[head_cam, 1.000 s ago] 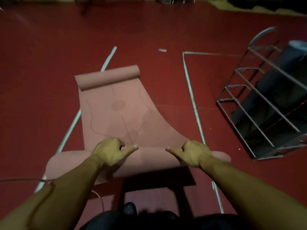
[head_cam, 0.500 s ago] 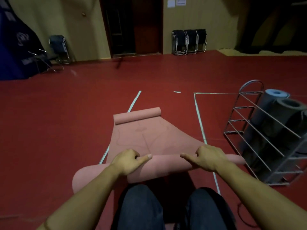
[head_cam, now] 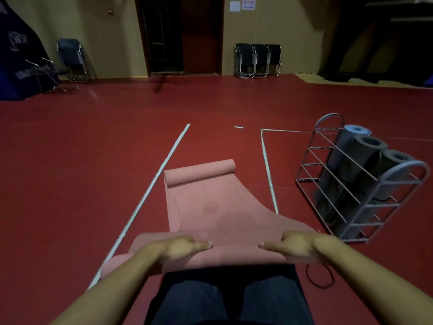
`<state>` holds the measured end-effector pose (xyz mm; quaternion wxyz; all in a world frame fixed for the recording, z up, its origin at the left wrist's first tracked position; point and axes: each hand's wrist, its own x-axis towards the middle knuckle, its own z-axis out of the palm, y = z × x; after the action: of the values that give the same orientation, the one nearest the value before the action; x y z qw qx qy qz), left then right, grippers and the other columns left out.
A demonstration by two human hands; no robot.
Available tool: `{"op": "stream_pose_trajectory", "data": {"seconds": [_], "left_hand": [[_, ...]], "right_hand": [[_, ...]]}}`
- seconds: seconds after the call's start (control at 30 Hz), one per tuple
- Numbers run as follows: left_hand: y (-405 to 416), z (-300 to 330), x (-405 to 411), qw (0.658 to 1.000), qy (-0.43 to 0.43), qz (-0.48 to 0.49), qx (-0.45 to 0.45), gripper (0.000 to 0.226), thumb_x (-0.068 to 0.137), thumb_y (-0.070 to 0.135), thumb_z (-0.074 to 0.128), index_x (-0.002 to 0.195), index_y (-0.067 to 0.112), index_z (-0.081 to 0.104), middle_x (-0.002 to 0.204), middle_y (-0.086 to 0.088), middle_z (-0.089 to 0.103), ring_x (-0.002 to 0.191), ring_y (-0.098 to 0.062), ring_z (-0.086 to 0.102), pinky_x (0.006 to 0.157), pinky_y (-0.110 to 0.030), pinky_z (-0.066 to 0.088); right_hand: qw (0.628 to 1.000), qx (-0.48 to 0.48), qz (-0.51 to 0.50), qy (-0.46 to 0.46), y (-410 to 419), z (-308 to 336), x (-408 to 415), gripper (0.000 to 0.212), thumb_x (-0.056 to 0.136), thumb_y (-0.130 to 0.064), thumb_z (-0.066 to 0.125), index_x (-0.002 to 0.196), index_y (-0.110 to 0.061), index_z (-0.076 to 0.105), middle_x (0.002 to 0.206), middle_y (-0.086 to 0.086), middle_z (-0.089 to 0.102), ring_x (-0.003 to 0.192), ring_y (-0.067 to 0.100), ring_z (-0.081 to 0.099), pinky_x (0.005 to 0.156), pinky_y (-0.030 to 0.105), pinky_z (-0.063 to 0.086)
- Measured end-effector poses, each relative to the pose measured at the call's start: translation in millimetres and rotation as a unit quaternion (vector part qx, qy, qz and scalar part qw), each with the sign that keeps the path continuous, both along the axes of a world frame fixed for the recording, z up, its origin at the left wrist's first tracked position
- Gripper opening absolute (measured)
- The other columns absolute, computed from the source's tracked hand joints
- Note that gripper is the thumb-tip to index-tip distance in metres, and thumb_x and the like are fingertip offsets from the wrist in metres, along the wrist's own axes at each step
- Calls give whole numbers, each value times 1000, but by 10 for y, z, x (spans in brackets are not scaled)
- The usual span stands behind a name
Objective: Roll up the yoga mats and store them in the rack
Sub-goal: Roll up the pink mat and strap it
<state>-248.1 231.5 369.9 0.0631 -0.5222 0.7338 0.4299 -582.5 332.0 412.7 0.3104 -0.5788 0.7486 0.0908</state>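
A: Two hands on one mat, is that the position?

B: Yes. The pink yoga mat (head_cam: 210, 207) lies on the red floor (head_cam: 93, 172) between two pale floor lines (head_cam: 152, 184). Its near end is turned into a roll (head_cam: 225, 256) just ahead of the person's knees (head_cam: 234, 299); the far end (head_cam: 199, 171) has curled up by itself.

A: State of each hand?

B: The left hand (head_cam: 180, 247) lies across the top of the roll, fingers draped over the far side, thumb pointing inward. The right hand (head_cam: 295, 246) mirrors it. Both wrap the roll loosely rather than clamp it.

A: Handling properties?

B: Judged soft, light and springy: the sheet sags and flares at its right edge, and the self-curled far end suggests it holds a set. The roll looks loose and wider at its left end, so telescoping is the risk. Best purchase is on top of the roll, hands apart toward its ends, with even downward pressure.

A: And storage?

B: A wire rack (head_cam: 351, 184) stands to the right, apart from the mat, holding a blue rolled mat (head_cam: 351, 134) and grey rolled mats (head_cam: 365, 151). Free slots cannot be confirmed
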Motion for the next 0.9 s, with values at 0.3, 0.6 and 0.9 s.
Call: {"op": "stream_pose_trajectory", "data": {"seconds": [0.3, 0.6, 0.9], "left_hand": [[335, -311, -12, 998, -26, -7, -49, 72, 82, 78, 61, 89, 8, 74, 89, 6, 72, 89, -20, 67, 71, -26, 43], [387, -686, 23, 966, 57, -18, -251, 54, 68, 72, 77, 76, 23, 56, 87, 9, 58, 80, -7, 53, 72, -26, 46], [437, -656, 82, 939, 53, -49, -336, 55, 81, 72, 66, 70, 18, 60, 63, 10, 57, 64, -11, 52, 64, -30, 40]], "right_hand": [[999, 44, 8, -20, 252, -388, 166, 74, 84, -88, 44, 90, -18, 68, 97, -1, 64, 89, 19, 57, 78, 26, 43], [977, -213, -6, -12, 516, -921, 231, 59, 78, -78, 66, 73, -20, 55, 79, -7, 60, 72, 11, 54, 66, 32, 44], [969, -208, 41, -125, 585, -880, 157, 64, 58, -86, 74, 83, -28, 62, 88, -14, 65, 81, 6, 60, 77, 31, 53]]}}
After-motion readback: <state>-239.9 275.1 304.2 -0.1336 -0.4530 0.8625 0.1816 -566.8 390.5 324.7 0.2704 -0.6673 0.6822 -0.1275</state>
